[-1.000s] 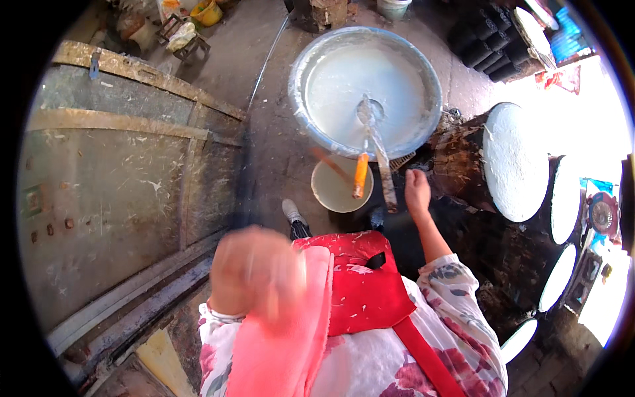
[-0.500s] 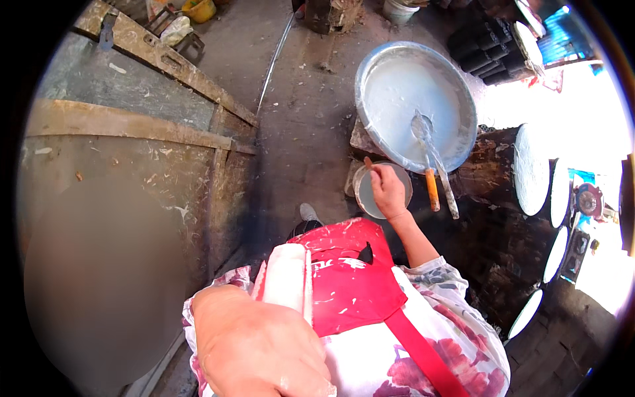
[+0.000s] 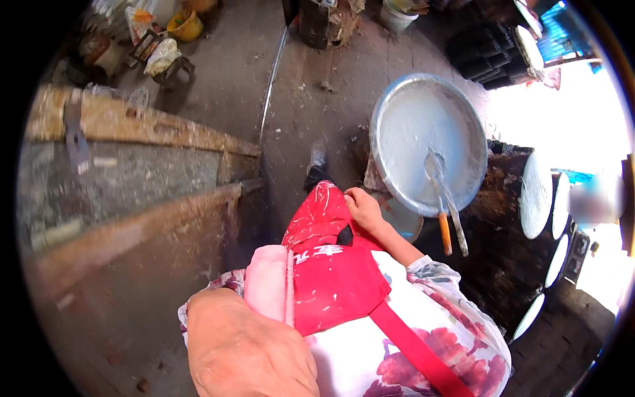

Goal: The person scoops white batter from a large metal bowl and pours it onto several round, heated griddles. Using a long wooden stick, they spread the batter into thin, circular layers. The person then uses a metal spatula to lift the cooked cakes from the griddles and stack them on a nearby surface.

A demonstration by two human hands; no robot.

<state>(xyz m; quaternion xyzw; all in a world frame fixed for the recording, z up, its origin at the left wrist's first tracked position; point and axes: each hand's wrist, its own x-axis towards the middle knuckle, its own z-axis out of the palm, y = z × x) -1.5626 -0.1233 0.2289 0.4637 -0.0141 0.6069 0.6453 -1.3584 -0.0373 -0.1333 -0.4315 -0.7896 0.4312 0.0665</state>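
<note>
My right hand (image 3: 364,210) is beside the right edge of my red apron (image 3: 340,284), its fingers curled; what they hold, if anything, is hidden. Just beyond it, a bucket (image 3: 401,221) of pale liquid is partly covered by the hand and by a big basin. That wide metal basin (image 3: 397,182) holds milky white liquid. A ladle (image 3: 435,169) with an orange handle and a second pale, coated stick-like tool (image 3: 458,228) rest over its near rim. Close up at the lower left looms my left hand (image 3: 248,344), fingers out of sight. A pink fluffy cloth (image 3: 268,281) lies against the apron.
A worn wooden frame with panels (image 3: 152,135) fills the left side. Dark stacked logs with white-coated round ends (image 3: 536,195) line the right. Far back stand a stump (image 3: 324,23), a white bucket (image 3: 397,16) and a yellow bowl (image 3: 185,26). A foot (image 3: 317,155) is on the floor.
My right hand has drawn back from over the bucket to the apron's edge; a small brown thing at its fingertips no longer shows. The view has shifted, and the foot appears farther forward.
</note>
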